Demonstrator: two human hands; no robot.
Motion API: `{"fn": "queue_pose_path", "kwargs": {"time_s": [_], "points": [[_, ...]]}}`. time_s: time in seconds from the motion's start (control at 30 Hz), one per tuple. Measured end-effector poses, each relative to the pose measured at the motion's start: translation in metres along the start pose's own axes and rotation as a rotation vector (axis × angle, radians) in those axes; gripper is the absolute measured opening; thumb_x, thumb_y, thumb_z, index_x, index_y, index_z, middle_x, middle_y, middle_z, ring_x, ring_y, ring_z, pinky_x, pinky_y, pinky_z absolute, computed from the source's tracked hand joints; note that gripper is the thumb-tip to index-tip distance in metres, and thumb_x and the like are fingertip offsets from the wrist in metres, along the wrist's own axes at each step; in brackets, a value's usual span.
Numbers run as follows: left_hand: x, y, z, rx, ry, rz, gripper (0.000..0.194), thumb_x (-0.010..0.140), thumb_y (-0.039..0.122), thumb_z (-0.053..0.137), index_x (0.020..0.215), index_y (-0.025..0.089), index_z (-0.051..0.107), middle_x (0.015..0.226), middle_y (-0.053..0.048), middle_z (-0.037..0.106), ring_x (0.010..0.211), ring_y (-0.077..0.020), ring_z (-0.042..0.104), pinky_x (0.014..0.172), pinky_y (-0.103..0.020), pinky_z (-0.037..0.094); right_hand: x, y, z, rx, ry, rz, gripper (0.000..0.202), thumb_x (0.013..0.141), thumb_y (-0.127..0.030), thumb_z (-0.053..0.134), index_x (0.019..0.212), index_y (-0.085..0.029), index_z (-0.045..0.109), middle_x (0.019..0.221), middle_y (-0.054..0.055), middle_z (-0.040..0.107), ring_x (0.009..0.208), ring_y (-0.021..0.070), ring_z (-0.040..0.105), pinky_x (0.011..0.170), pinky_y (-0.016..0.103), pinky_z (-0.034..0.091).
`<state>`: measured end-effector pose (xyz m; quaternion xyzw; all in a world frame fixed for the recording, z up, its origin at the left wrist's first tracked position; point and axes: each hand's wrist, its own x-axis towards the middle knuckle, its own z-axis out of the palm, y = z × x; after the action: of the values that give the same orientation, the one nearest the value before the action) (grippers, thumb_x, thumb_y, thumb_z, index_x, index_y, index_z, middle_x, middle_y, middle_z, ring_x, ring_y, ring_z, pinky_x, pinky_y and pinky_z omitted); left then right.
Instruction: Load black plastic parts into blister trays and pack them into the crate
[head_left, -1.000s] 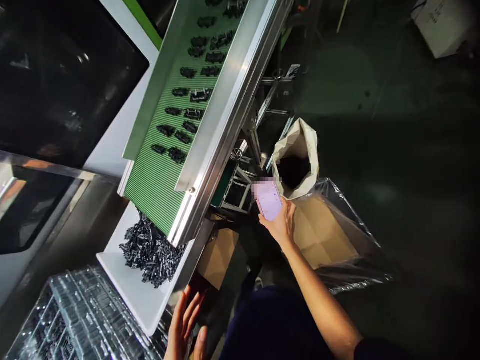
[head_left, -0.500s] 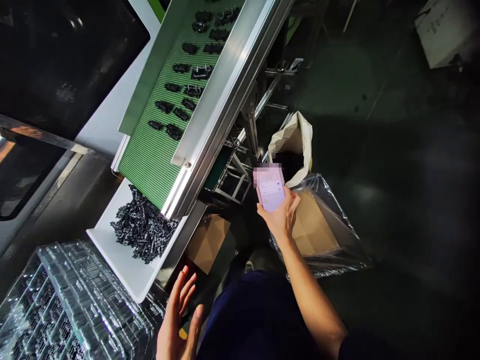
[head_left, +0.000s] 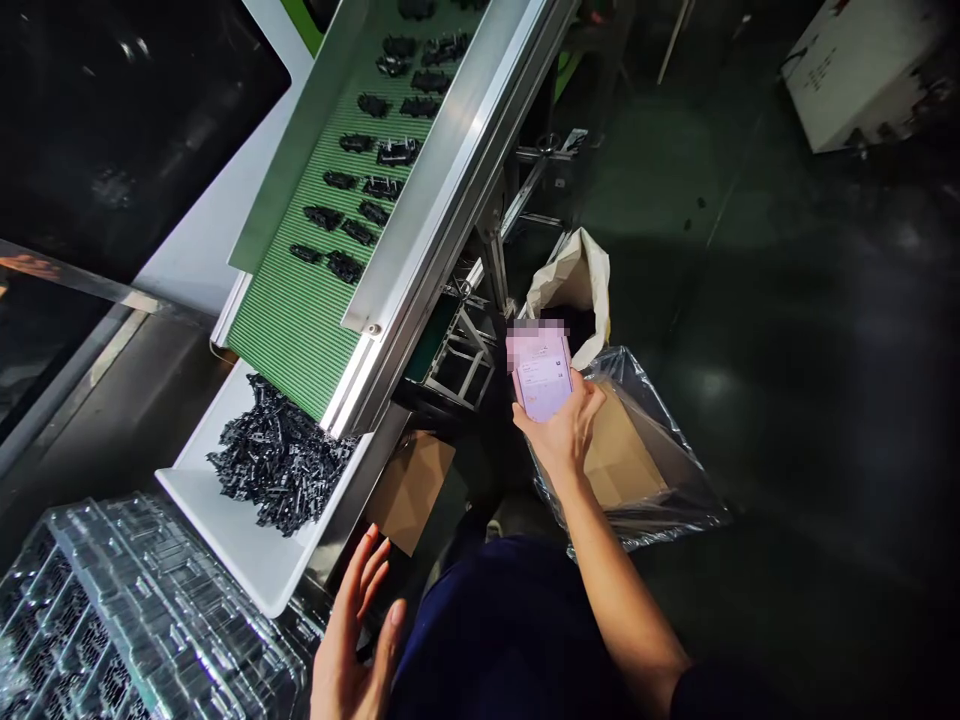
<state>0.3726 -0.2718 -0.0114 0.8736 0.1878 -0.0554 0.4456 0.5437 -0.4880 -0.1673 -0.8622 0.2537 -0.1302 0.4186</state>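
Observation:
A smartphone (head_left: pixel 541 375) with a lit pinkish screen is gripped in my right hand (head_left: pixel 562 430), thumb along its left side. Its top edge is blurred by a mosaic. My left hand (head_left: pixel 360 625) hangs at the bottom of the view with fingers apart and nothing in it. Left of that hand stands a white tray (head_left: pixel 225 545) heaped with small black plastic parts (head_left: pixel 281 460). Above the tray slopes a green conveyor belt (head_left: pixel 277 310), carrying several black molded parts (head_left: pixel 397 152) in rough rows.
Stacked clear plastic trays (head_left: pixel 165 620) holding dark parts fill the lower left. Brown cardboard (head_left: pixel 412 490) lies below the conveyor. An open paper sack (head_left: pixel 570 270) and a cardboard box in clear plastic film (head_left: pixel 622 450) stand on the right. A pale cabinet (head_left: pixel 847 70) stands farther off.
The view has shifted slightly, so the belt and tray appear a little farther left. My right hand still holds the smartphone, and my left hand stays open in nearly the same place.

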Motion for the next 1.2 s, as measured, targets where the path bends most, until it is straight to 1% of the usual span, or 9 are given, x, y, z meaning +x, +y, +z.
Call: {"fn": "queue_pose_path", "kwargs": {"time_s": [0.13, 0.23, 0.4, 0.53, 0.63, 0.83, 0.93, 1.1, 1.2], "points": [[0.002, 0.007, 0.0, -0.024, 0.07, -0.007, 0.054, 0.091, 0.037, 0.059, 0.143, 0.037, 0.043, 0.149, -0.003, 0.048, 0.128, -0.0262, 0.055, 0.111, -0.045, 0.042, -0.001, -0.006, 0.003, 0.002, 0.014, -0.022, 0.088, 0.064, -0.043, 0.073, 0.138, -0.021, 0.031, 0.126, 0.015, 0.036, 0.116, 0.0343, 0.048, 0.09, 0.05, 0.051], [0.003, 0.008, -0.001, -0.029, 0.093, -0.011, 0.053, 0.091, 0.038, 0.06, 0.142, 0.036, 0.045, 0.148, -0.002, 0.05, 0.129, -0.0258, 0.054, 0.112, -0.044, 0.042, -0.001, -0.012, 0.006, 0.001, 0.008, -0.038, 0.087, 0.064, -0.044, 0.072, 0.137, -0.02, 0.031, 0.126, 0.015, 0.036, 0.118, 0.035, 0.047, 0.09, 0.051, 0.051], [0.005, -0.002, -0.006, -0.049, 0.109, 0.001, 0.053, 0.09, 0.039, 0.061, 0.141, 0.037, 0.046, 0.147, -0.002, 0.05, 0.128, -0.0273, 0.055, 0.111, -0.044, 0.043, -0.001, -0.022, 0.009, 0.002, -0.01, -0.057, 0.085, 0.065, -0.045, 0.07, 0.137, -0.022, 0.031, 0.127, 0.015, 0.036, 0.117, 0.0355, 0.048, 0.087, 0.052, 0.053], [0.006, -0.014, -0.011, -0.055, 0.049, 0.038, 0.055, 0.091, 0.037, 0.059, 0.144, 0.037, 0.042, 0.15, -0.004, 0.047, 0.13, -0.0282, 0.054, 0.11, -0.043, 0.044, -0.002, -0.029, 0.008, 0.004, -0.019, -0.06, 0.087, 0.064, -0.045, 0.071, 0.137, -0.022, 0.031, 0.127, 0.015, 0.036, 0.113, 0.035, 0.051, 0.086, 0.052, 0.053], [0.007, -0.019, -0.013, -0.055, 0.034, 0.042, 0.057, 0.092, 0.036, 0.059, 0.145, 0.037, 0.041, 0.15, -0.005, 0.046, 0.131, -0.0285, 0.052, 0.111, -0.043, 0.043, -0.002, -0.032, 0.006, 0.003, -0.016, -0.062, 0.088, 0.063, -0.045, 0.072, 0.137, -0.022, 0.031, 0.127, 0.015, 0.036, 0.114, 0.0352, 0.05, 0.084, 0.052, 0.054], [0.01, -0.021, -0.015, -0.059, 0.056, 0.058, 0.056, 0.092, 0.035, 0.059, 0.145, 0.038, 0.04, 0.151, -0.004, 0.046, 0.134, -0.0284, 0.049, 0.111, -0.042, 0.042, -0.001, -0.034, 0.009, 0.001, 0.022, -0.106, 0.088, 0.064, -0.044, 0.073, 0.138, -0.02, 0.032, 0.127, 0.016, 0.036, 0.118, 0.0358, 0.048, 0.088, 0.051, 0.052], [0.011, -0.019, -0.018, -0.058, 0.065, 0.076, 0.056, 0.092, 0.035, 0.059, 0.145, 0.039, 0.041, 0.151, -0.002, 0.046, 0.134, -0.0279, 0.049, 0.111, -0.042, 0.042, 0.0, -0.036, 0.012, -0.005, 0.025, -0.11, 0.087, 0.064, -0.043, 0.072, 0.138, -0.02, 0.032, 0.127, 0.016, 0.037, 0.116, 0.035, 0.049, 0.089, 0.051, 0.051], [0.016, -0.02, -0.025, -0.081, 0.097, 0.094, 0.055, 0.09, 0.035, 0.061, 0.143, 0.04, 0.045, 0.149, -0.001, 0.049, 0.13, -0.0279, 0.053, 0.111, -0.043, 0.043, -0.002, -0.045, 0.016, 0.002, -0.013, -0.075, 0.084, 0.063, -0.044, 0.073, 0.135, -0.023, 0.037, 0.125, 0.013, 0.037, 0.112, 0.0335, 0.052, 0.085, 0.049, 0.052], [0.016, -0.025, -0.033, -0.098, 0.127, 0.102, 0.056, 0.089, 0.035, 0.062, 0.143, 0.039, 0.045, 0.147, -0.002, 0.051, 0.13, -0.0283, 0.053, 0.11, -0.043, 0.044, -0.006, -0.049, 0.025, 0.003, -0.049, -0.067, 0.083, 0.061, -0.044, 0.073, 0.134, -0.026, 0.038, 0.127, 0.012, 0.037, 0.111, 0.0327, 0.052, 0.084, 0.049, 0.052]]}}
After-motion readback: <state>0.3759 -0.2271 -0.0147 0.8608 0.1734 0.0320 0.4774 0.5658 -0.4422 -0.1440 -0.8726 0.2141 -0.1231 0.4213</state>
